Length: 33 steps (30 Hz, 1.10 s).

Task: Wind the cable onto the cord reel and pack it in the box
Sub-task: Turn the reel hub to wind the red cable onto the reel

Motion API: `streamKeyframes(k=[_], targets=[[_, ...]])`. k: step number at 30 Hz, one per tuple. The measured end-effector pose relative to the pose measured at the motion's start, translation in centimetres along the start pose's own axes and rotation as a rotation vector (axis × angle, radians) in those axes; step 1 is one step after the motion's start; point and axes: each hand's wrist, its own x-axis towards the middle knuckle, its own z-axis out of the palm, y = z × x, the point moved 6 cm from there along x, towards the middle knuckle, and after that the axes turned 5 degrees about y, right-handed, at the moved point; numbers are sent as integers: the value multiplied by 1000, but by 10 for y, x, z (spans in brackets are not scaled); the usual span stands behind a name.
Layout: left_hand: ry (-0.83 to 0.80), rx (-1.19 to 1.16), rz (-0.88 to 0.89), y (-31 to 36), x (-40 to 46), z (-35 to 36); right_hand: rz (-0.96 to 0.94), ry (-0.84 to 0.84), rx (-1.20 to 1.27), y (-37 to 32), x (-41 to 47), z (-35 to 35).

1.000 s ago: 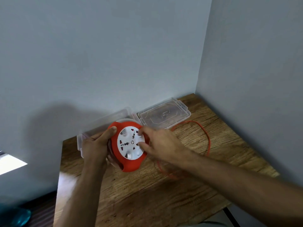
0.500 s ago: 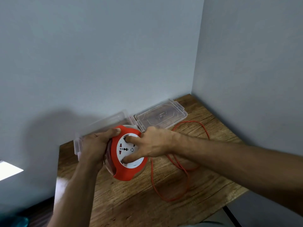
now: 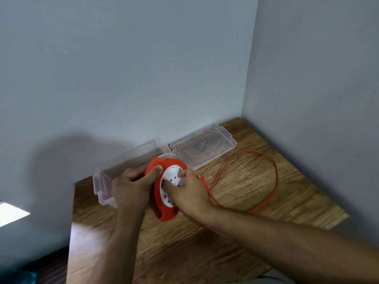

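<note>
Compared with half a second earlier, the right hand (image 3: pixel 187 193) has turned further round the white socket face and the loose loop of cable (image 3: pixel 273 177) lies smaller and closer to the reel. At the left, the clear box (image 3: pixel 106 181) stands open against the wall on the wooden table (image 3: pixel 235 249), just behind the left hand (image 3: pixel 131 187). That hand is clenched around the rim of the cord reel (image 3: pixel 164 210), thumb laid over the upper edge of the red housing and fingers behind it, holding the reel tilted above the table. The right hand presses its fingers into the white face; it appears to be turning the drum, though what the fingertips bear on is hidden. Further right, the box lid (image 3: pixel 203 148) lies flat beside the box, and the unwound cable runs from the reel out in one open loop on the table. Handling judgement: the reel is rigid moulded plastic, light to moderate in weight, and smooth enough to slip, so it is best gripped across the red rim, not by the rotating face. The cable is thin and limp, holds no shape, and is likely to kink or snag on the table edge unless fed under light tension. Winding is partly done; packing is not yet begun.
</note>
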Motion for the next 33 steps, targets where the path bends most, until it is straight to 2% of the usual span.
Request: streamKeyframes(k=[2, 3, 6, 8, 9, 11, 12, 13, 15, 19, 24, 27, 30, 33], targets=[[14, 92, 101, 4, -6, 3, 388, -127, 270, 10, -2, 11], [39, 111, 119, 4, -7, 2, 465, -183, 305, 9, -1, 12], [121, 51, -11, -4, -3, -4, 399, -279, 282, 4, 4, 3], [121, -60, -107, -8, 3, -8, 129, -219, 5, -2, 11, -13], [114, -103, -135, -9, 6, -10, -103, -136, -239, -7, 14, -23], [95, -139, -186, -8, 12, -16, -711, -10, -722, -25, 10, -33], [69, -137, -207, -8, 14, -17, -995, -59, -883, -28, 3, -29], [37, -123, -224, -8, 17, -17, -1201, -163, -998, -26, -2, -25], [-30, -62, -246, -7, 20, -16, -1382, -338, -1105, -21, -7, -22], [-137, 17, -269, -4, 23, -12, -1490, -418, -1170, -36, -7, -16], [-89, -58, -214, 7, 16, -6, -1499, -372, -1276, -50, -11, -10], [-47, -141, -181, 9, 12, -8, -1527, -243, -1253, -53, -12, -10], [-28, -140, -100, 15, 6, -8, -1224, -136, -1086, -55, -3, -9], [14, -105, 32, 24, 2, -7, -723, 40, -616, -48, 5, -16]])
